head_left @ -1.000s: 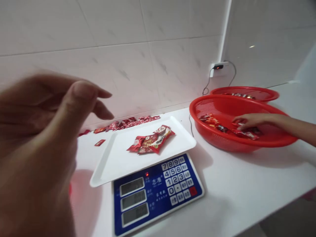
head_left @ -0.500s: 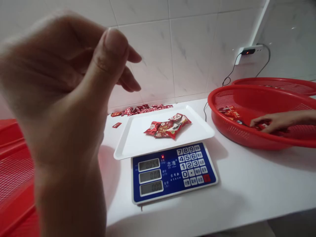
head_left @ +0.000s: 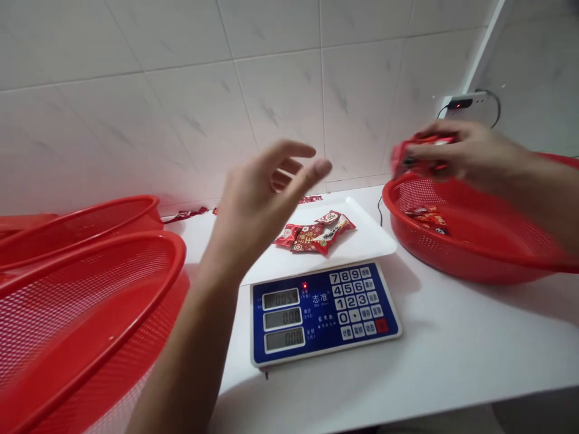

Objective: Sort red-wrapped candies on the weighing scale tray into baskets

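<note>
My left hand (head_left: 266, 199) hovers over the left part of the white weighing tray (head_left: 371, 226), fingers curved and apart, with nothing in them. Several red snack packets (head_left: 312, 237) lie together on that tray, which sits on a blue digital scale (head_left: 323, 319). Above the rim of the right red basket (head_left: 452, 253), my right hand (head_left: 461, 147) grips red snack packets (head_left: 420, 154), blurred by motion; their number cannot be made out. More red packets (head_left: 425, 217) lie inside the basket below it.
Red mesh baskets (head_left: 169, 241) stand at the left. Along the tiled wall lie more small red packets (head_left: 192, 213), partly hidden by my left arm. A power strip (head_left: 470, 103) with a cable is fixed on the wall at the right.
My left hand has moved away from the camera, rightward and down toward the tray. My right hand has risen out of the right basket with red packets in it.
</note>
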The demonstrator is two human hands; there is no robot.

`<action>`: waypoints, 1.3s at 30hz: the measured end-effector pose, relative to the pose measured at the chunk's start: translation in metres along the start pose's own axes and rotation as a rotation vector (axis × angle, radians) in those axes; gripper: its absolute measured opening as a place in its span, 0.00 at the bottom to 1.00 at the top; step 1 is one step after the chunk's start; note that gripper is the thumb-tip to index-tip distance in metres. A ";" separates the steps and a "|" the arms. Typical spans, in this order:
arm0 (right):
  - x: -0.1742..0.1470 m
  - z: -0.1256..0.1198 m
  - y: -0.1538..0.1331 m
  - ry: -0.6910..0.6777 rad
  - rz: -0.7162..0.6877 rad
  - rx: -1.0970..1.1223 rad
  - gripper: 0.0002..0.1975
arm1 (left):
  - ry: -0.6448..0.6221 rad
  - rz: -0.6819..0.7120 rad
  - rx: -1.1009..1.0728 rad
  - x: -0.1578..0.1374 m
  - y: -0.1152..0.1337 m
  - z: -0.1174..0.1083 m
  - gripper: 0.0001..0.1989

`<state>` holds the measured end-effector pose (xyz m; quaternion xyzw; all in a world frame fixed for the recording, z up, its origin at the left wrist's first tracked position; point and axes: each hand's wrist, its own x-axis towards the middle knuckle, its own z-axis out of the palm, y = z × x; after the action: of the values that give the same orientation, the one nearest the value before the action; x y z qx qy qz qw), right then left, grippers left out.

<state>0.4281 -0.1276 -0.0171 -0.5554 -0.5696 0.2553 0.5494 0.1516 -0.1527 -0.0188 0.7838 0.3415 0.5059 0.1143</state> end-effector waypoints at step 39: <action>-0.010 0.060 -0.017 -0.272 -0.145 0.606 0.09 | 0.333 0.167 0.002 0.013 -0.030 -0.027 0.03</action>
<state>0.3650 -0.1218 -0.0208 -0.2859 -0.5739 0.4451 0.6251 0.1188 -0.1269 -0.0128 0.7150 0.2901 0.6359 0.0132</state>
